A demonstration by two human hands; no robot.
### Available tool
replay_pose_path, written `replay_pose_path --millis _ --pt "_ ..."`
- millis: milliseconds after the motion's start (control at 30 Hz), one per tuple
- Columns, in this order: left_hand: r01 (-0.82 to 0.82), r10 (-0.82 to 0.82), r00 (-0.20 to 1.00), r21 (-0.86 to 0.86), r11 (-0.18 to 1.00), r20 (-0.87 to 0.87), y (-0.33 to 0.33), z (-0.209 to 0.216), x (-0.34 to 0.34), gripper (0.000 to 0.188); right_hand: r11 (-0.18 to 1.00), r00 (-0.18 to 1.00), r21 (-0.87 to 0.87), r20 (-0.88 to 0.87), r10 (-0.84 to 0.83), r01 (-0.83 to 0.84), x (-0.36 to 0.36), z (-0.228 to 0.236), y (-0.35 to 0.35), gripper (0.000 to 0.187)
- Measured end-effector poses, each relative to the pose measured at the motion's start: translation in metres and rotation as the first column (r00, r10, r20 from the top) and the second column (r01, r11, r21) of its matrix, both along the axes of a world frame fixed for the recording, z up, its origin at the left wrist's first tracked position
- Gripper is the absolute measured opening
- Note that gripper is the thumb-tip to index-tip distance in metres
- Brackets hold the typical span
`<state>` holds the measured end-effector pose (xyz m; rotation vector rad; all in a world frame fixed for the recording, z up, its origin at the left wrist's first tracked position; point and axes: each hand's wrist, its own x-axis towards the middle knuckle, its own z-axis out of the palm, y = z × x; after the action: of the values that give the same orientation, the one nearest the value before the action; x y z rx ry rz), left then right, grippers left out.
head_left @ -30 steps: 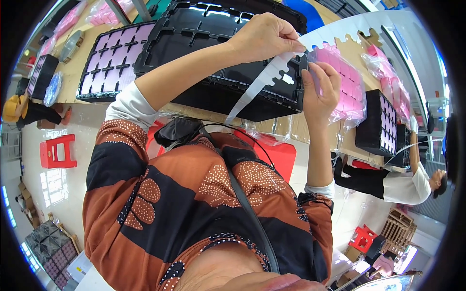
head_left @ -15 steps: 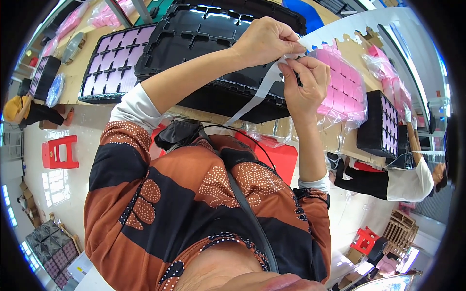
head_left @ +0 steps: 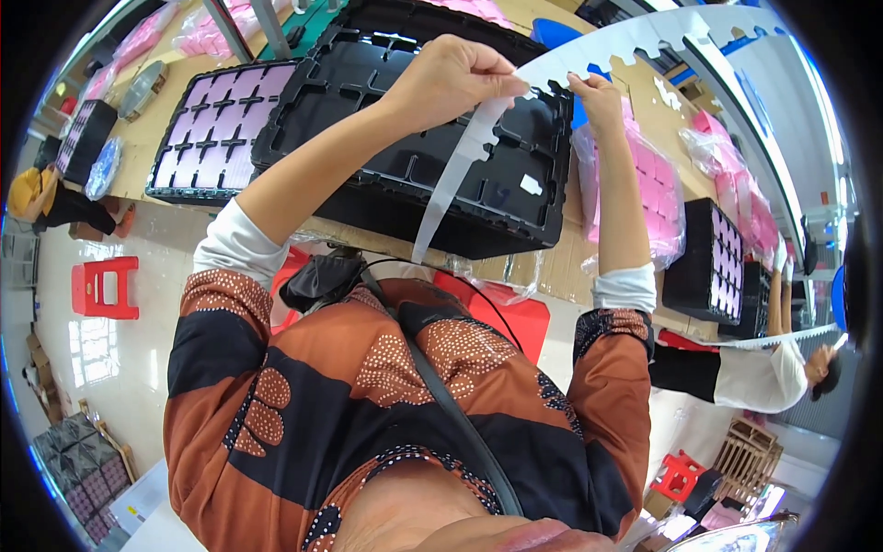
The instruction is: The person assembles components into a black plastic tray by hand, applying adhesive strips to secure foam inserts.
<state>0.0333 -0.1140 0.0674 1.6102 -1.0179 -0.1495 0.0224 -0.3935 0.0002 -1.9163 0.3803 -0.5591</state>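
Note:
A long white strip with a notched edge [head_left: 635, 46] runs from the upper right down to my left hand [head_left: 460, 78], pinched between thumb and finger. Its loose end [head_left: 448, 179] hangs below that hand, in front of a large black plastic tray [head_left: 368, 138] with moulded ridges. My right hand [head_left: 602, 99] is raised beside the strip's lower edge, thumb and fingers closed together; what they hold, if anything, is too small to make out. A small white piece [head_left: 531, 185] lies on the tray's right part.
Left of the tray stands a black tray of pink pieces [head_left: 207, 129]. Bagged pink blocks [head_left: 635, 189] lie to the right, beyond them another black tray [head_left: 704, 258]. Red stools [head_left: 106, 287] stand on the floor. One person [head_left: 763, 373] works at right, another [head_left: 41, 198] at far left.
My hands, together at the strip before, are now apart: the left has moved left, the right up to the right. More of the tray shows, with the small white piece on it.

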Motion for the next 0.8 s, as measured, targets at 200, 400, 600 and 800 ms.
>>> replay_pose_path --millis 200,400,600,800 --pt "-0.061 0.062 0.998 0.063 0.996 -0.002 0.021 0.003 0.005 0.019 0.922 0.987 -0.386 -0.137 -0.087 0.028 0.032 0.013 0.020 0.020" --pt "-0.011 0.011 1.000 0.059 0.998 0.002 0.020 0.002 0.006 0.019 0.810 0.969 -0.585 -0.225 -0.101 -0.051 0.059 -0.021 -0.022 0.048" --pt "-0.031 0.025 0.997 0.075 0.997 0.078 -0.002 -0.001 0.010 0.020 0.649 0.974 -0.726 0.148 -0.173 0.226 0.029 -0.030 -0.034 0.032" --pt "-0.101 0.095 0.990 0.050 0.994 0.103 -0.009 -0.007 0.013 0.020 0.804 0.785 -0.551 0.591 0.184 0.226 -0.091 0.027 0.131 0.012"
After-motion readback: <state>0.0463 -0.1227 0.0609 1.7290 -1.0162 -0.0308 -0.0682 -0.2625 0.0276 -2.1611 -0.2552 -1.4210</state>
